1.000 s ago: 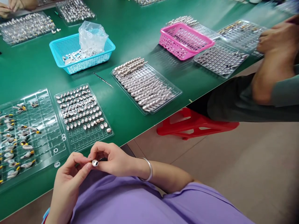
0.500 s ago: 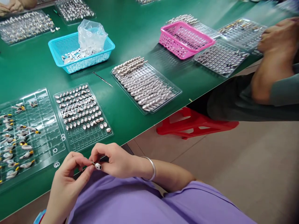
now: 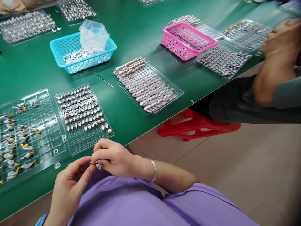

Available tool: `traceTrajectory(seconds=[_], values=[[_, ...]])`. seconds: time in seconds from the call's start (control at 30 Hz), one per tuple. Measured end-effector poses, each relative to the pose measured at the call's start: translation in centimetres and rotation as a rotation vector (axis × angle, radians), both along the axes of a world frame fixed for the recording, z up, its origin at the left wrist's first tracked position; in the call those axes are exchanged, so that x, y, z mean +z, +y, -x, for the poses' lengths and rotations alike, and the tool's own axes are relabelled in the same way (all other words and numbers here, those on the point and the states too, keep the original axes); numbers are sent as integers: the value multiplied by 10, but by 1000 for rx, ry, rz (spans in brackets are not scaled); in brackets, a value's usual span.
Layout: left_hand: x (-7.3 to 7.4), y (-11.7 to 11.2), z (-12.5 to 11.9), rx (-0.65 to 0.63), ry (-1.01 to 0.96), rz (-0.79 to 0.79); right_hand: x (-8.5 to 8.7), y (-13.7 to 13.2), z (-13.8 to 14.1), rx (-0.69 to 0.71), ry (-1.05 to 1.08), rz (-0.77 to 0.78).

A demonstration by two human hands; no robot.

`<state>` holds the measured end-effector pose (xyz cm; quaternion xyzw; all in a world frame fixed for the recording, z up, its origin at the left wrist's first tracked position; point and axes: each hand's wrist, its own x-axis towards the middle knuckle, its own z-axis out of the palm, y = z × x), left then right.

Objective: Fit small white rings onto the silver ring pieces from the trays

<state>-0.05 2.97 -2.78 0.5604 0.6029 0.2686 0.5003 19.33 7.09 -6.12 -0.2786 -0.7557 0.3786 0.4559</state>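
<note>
A small white part (image 3: 99, 166) is pinched by the left hand (image 3: 67, 185) and the right hand (image 3: 118, 160) together, beside the near edge of the green table (image 3: 138, 37). Fingertip adjustment seems in hand; steady, precise pressure is probably called for next.

From my nine o'clock round to one, a glossy green surface (image 3: 136, 34) stretches away, pale light smeared across it towards one. Near its edge at my two o'clock stands a red stool (image 3: 197, 123); brownish tiled floor (image 3: 235, 163), thinly seamed, spreads towards three.
</note>
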Motion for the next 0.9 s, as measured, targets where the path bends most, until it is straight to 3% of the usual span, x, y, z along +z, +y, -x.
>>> traceTrajectory(seconds=[0.2, 0.4, 0.67, 0.9], values=[[0, 1, 0, 27, 20, -102, 4, 0, -6, 145, -10, 128], [-1, 1, 1, 48, -8, -50, 5, -2, -7, 107, 86, 192], [0, 0, 0, 86, -22, 23, 8, -4, -5, 140, 152, 451], [2, -1, -1, 113, -21, 23, 8, -5, -2, 148, 183, 575]])
